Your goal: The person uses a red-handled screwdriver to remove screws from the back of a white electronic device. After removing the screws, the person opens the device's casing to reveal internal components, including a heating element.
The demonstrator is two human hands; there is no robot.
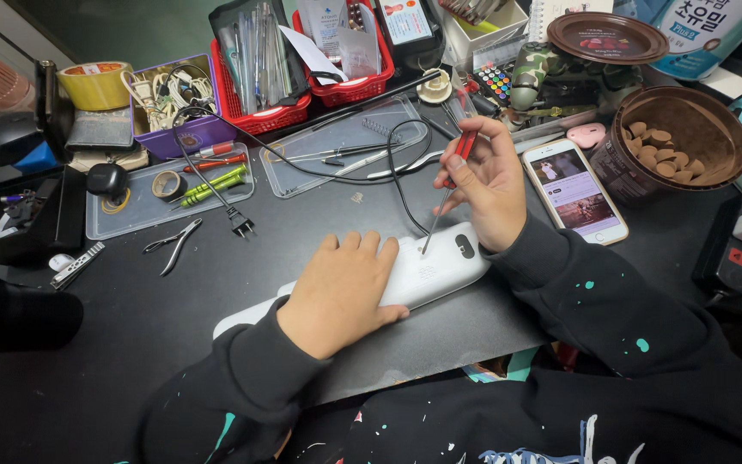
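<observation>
Near the bench's [173,301] front edge lies a long white device [427,271], angled toward the right. The left hand [341,288] lies flat and open on it, fingers spread, pinning it down. The right hand [487,185] is closed around a red-handled screwdriver [448,185], its tip touching the device's top face. A phone [575,191] lies just right of that hand, a black cable [401,185] just behind. Bare bench shows left of the device, up to the pliers [173,245]; trays crowd the back edge.
</observation>
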